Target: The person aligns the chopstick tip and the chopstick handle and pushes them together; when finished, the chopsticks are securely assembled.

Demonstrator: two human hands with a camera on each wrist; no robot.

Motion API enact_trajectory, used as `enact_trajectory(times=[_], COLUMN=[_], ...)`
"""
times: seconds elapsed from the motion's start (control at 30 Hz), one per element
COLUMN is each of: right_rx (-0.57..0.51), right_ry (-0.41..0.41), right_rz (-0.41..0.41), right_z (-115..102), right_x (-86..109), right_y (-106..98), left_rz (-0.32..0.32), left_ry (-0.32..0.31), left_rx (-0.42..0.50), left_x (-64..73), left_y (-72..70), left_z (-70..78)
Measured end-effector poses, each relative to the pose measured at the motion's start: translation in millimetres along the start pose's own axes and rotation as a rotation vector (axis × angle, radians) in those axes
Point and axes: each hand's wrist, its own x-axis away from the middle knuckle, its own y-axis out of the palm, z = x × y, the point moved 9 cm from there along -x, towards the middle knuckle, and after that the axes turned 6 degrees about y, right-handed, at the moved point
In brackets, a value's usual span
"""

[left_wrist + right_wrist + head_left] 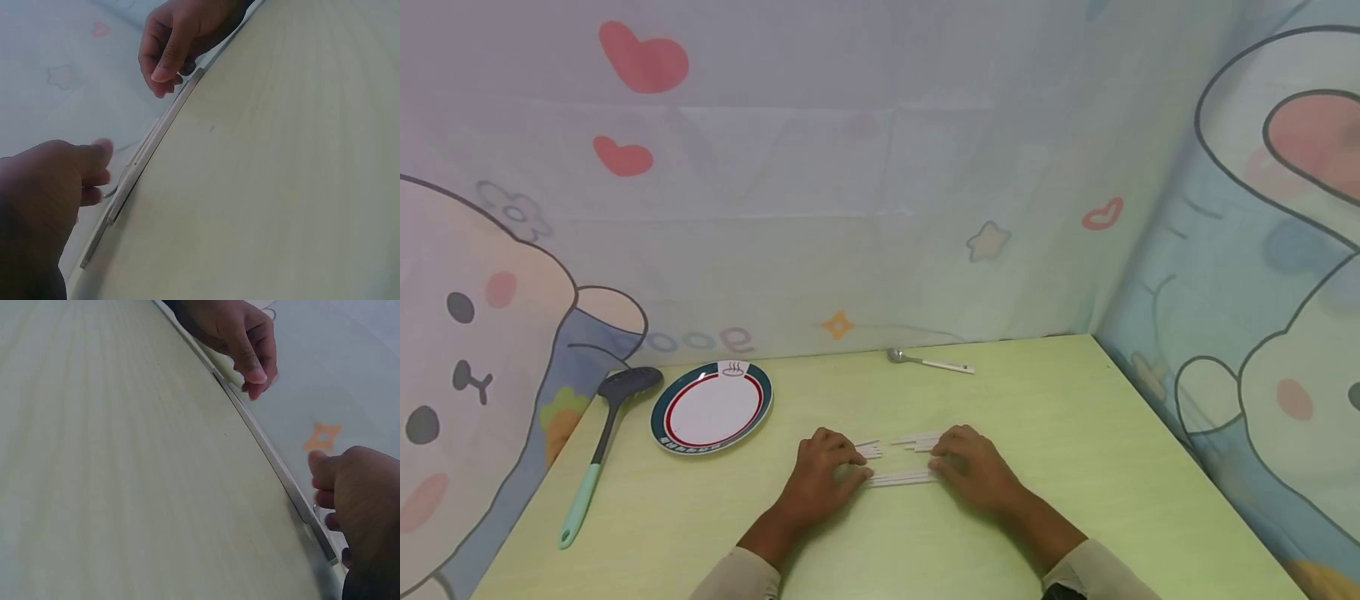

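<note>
Several thin white sticks lie on the table between the two hands. In the head view, a near bundle of sticks (901, 479) runs crosswise, with a short left group (868, 450) and a right group (916, 439) behind it. My left hand (827, 471) is at the left ends, fingers loosely bent and thumb tip close to the near bundle. Opposite it, my right hand (973, 467) has its fingertips over the right ends. Both wrist views show a gap between thumb and fingers, with the near stick (159, 134) low on the table beside the hands.
A white plate (715, 412) with a dark green rim stands at the left. Beyond it lies a black ladle-like utensil (602, 433) with a mint handle. A small spoon (932, 362) rests near the back edge, before a printed cloth backdrop (820, 167).
</note>
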Motion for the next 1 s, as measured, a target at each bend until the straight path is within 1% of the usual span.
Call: enact_trajectory(times=[0.13,0.2,0.3,0.37,0.47,0.6,0.67,0.83,1.0], right_rx=[0.010,0.025,0.034,0.034,0.022,0.006,0.007,0.026,0.034], right_ry=[0.045,0.049,0.028,0.009,0.001,0.020,0.028,0.046,0.035], right_rz=[0.063,0.089,0.116,0.127,0.124,0.112,0.107,0.103,0.121], right_z=[7.7,11.6,15.6,17.1,18.6,20.1,20.0,19.9,18.1], right_x=[-2.8,-5.0,-8.7,-10.3,-11.1,-11.1,-11.0,-9.5,-8.8], right_y=[-4.8,-5.8,-6.5,-6.9,-8.2,-8.8,-8.4,-8.0,-7.7], left_rz=[0.096,0.122,0.133,0.116,0.080,0.045,0.038,0.026,0.024], left_ry=[0.026,0.029,0.023,0.008,-0.031,-0.073,-0.073,-0.094,-0.120], left_rx=[-0.046,-0.061,-0.066,-0.057,-0.029,-0.012,-0.016,0.008,0.020], left_x=[-1.1,-1.3,-1.2,-1.0,-2.8,-5.2,-5.1,-4.4,-3.4], left_y=[-7.2,-8.2,-7.5,-5.4,-2.2,-0.9,-0.7,2.0,3.1], left_z=[-5.1,-9.7,-16.9,-20.9,-26.4,-30.4,-30.4,-32.8,-34.8])
